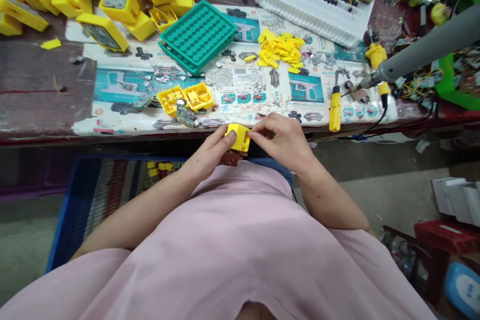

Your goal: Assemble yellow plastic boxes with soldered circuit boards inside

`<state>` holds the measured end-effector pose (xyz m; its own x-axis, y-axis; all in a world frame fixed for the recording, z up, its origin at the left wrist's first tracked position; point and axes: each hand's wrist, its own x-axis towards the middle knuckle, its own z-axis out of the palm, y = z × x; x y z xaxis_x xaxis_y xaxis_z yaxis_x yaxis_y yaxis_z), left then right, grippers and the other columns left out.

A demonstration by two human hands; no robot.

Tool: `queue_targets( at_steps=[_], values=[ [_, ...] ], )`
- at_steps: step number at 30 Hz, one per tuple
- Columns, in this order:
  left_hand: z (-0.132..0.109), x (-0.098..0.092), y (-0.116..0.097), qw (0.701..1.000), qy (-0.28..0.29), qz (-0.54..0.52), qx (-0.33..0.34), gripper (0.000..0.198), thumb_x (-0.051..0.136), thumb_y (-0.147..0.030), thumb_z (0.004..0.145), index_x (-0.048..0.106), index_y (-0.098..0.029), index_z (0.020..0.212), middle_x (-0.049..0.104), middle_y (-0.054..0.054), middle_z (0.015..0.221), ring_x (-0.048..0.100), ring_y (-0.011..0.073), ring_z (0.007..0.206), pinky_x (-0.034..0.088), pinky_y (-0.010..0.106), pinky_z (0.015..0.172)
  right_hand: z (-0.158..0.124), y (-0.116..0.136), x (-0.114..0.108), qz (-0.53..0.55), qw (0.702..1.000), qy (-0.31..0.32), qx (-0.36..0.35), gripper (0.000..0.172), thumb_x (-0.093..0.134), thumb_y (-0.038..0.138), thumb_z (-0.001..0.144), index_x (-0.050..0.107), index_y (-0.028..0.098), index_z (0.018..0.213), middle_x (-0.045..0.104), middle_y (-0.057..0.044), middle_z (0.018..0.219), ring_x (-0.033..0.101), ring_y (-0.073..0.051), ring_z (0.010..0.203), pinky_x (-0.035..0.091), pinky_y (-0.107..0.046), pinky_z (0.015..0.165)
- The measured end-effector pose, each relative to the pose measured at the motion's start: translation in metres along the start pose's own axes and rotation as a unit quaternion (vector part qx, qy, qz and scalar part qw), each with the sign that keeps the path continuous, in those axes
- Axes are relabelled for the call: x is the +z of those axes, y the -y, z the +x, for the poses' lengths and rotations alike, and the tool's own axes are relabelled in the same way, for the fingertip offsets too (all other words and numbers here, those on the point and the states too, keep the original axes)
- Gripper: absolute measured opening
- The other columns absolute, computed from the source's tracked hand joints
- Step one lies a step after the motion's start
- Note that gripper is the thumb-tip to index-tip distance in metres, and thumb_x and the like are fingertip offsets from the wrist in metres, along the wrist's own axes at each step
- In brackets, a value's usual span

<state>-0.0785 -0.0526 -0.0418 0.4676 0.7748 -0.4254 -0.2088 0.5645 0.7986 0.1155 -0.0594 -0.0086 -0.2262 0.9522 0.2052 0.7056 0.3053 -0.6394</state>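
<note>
My left hand (215, 150) grips a small yellow plastic housing (238, 136) just off the table's front edge, its thumb on the near face. Below the housing hangs a brown circuit board (230, 158). My right hand (283, 140) has thumb and forefinger pinched at the housing's right side, by an opening; whatever lies between those fingertips is too small to make out. On the table beyond, an opened pair of yellow housing halves (186, 98) lies with a small board and round metal part (187, 116) beside it.
A teal tray (200, 35) and a pile of small yellow pieces (280, 49) lie farther back. At right are a yellow-handled screwdriver (335, 110) and a hanging grey power driver (423, 47). A white rack (311, 7) holds wired parts. A blue crate (67, 210) stands below left.
</note>
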Motion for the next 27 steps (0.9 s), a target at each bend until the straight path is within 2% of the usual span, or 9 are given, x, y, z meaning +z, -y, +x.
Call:
queue_targets(
  at_steps=[5, 12, 17, 23, 27],
  values=[
    [-0.001, 0.002, -0.008, 0.996, 0.031, -0.063, -0.062, 0.041, 0.073, -0.053, 0.080, 0.065, -0.019, 0.102, 0.070, 0.002, 0.085, 0.069, 0.0165, 0.067, 0.056, 0.025, 0.058, -0.003, 0.000, 0.005, 0.007, 0.999, -0.016, -0.038, 0.012, 0.059, 0.019, 0.092, 0.070, 0.019, 0.086, 0.070, -0.005, 0.086, 0.066, -0.017, 0.085, 0.050, -0.029, 0.079],
    [0.002, 0.002, -0.008, 0.987, 0.040, -0.120, -0.098, 0.035, 0.065, -0.050, 0.088, 0.067, -0.018, 0.100, 0.073, 0.003, 0.085, 0.070, 0.0159, 0.065, 0.058, 0.027, 0.063, 0.001, 0.003, 0.003, -0.025, 0.999, 0.025, -0.003, 0.012, 0.057, 0.021, 0.093, 0.068, 0.020, 0.088, 0.068, -0.005, 0.089, 0.062, -0.017, 0.084, 0.047, -0.029, 0.078],
    [0.003, 0.002, -0.006, 0.989, 0.038, -0.108, -0.097, 0.041, 0.069, -0.053, 0.084, 0.066, -0.016, 0.102, 0.075, 0.004, 0.088, 0.070, 0.0152, 0.065, 0.058, 0.025, 0.062, 0.004, 0.006, -0.001, -0.074, 0.995, 0.070, 0.012, 0.013, 0.057, 0.022, 0.094, 0.069, 0.019, 0.091, 0.067, -0.006, 0.091, 0.061, -0.018, 0.086, 0.043, -0.029, 0.074],
    [0.001, 0.005, -0.004, 0.997, 0.022, -0.042, -0.057, 0.051, 0.076, -0.059, 0.075, 0.064, -0.015, 0.099, 0.071, 0.002, 0.079, 0.067, 0.0150, 0.064, 0.055, 0.024, 0.056, 0.008, 0.021, -0.012, -0.172, 0.971, 0.164, 0.041, 0.020, 0.052, 0.023, 0.097, 0.071, 0.016, 0.100, 0.067, -0.010, 0.102, 0.062, -0.020, 0.090, 0.039, -0.030, 0.071],
    [0.000, 0.006, -0.004, 0.998, 0.019, -0.022, -0.051, 0.047, 0.074, -0.056, 0.078, 0.063, -0.016, 0.100, 0.070, 0.002, 0.079, 0.067, 0.0157, 0.064, 0.055, 0.025, 0.056, 0.009, 0.023, -0.014, -0.170, 0.969, 0.177, 0.037, 0.020, 0.049, 0.021, 0.097, 0.068, 0.015, 0.101, 0.065, -0.011, 0.104, 0.060, -0.021, 0.090, 0.037, -0.030, 0.072]
  ],
)
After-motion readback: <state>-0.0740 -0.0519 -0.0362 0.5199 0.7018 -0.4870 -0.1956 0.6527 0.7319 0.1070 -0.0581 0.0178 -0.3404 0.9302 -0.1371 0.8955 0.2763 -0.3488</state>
